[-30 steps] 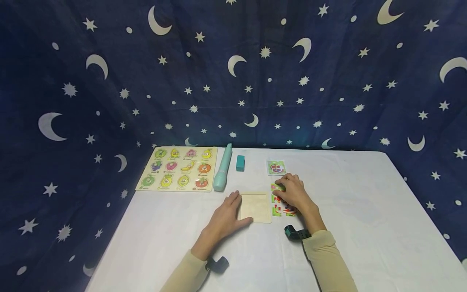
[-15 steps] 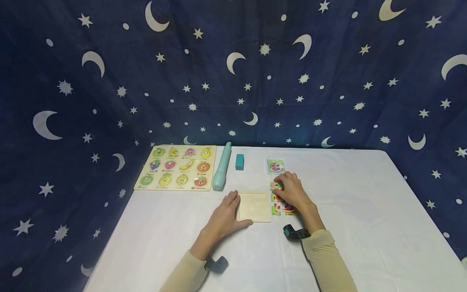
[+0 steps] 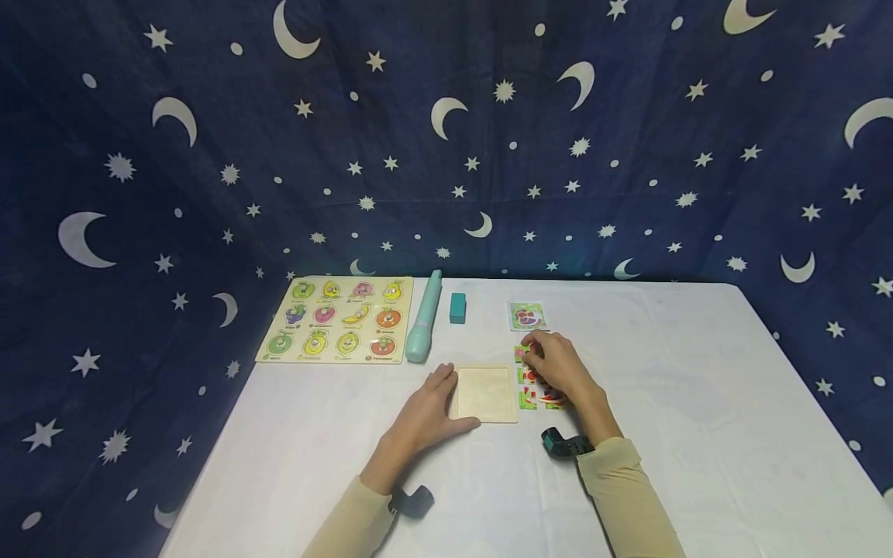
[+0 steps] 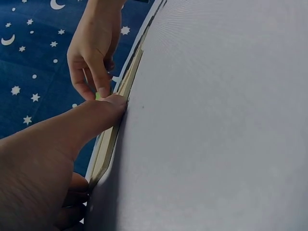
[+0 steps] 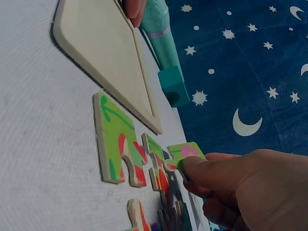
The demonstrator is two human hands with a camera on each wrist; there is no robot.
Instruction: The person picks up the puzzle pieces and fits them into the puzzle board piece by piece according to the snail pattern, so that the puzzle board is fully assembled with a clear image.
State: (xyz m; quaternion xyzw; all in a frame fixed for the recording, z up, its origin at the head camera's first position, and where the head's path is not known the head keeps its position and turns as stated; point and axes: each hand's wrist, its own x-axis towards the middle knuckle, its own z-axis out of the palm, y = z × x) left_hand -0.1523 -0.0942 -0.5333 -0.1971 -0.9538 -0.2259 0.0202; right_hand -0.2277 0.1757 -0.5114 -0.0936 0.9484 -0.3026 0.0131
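Right hand (image 3: pixel 560 370): thumb and forefinger pinch a green puzzle piece (image 5: pixel 184 150) with a pink mark; whether it is clear of the table, cannot tell. Left hand (image 3: pixel 427 415): fingers extended, thumb spread apart, touching the left and near edges of a square wooden tray (image 3: pixel 488 421). Beige sleeves (image 3: pixel 631 480) on both arms, a dark wrist camera (image 3: pixel 558 443) at each wrist. More loose pieces (image 3: pixel 528 398), green and red, lie beside the tray's right edge, some partly hidden under the right hand. Farther back: a square fruit picture (image 3: pixel 526 316) beyond the right hand, a teal block (image 3: pixel 457 308), a turquoise tapered stick (image 3: pixel 424 318) and, at far left, a pale board (image 3: pixel 366 341) with rows of fruit figures. Surface: a table (image 3: pixel 698 434) under a white, faintly creased cover. Room: dark blue cloth (image 3: pixel 391 116) with pale moons, stars and dots hangs behind the table and along its sides. Position: the pinched piece sits at the right hand's fingertips, on that hand's left side, near the tray's far right corner and apart from the left hand
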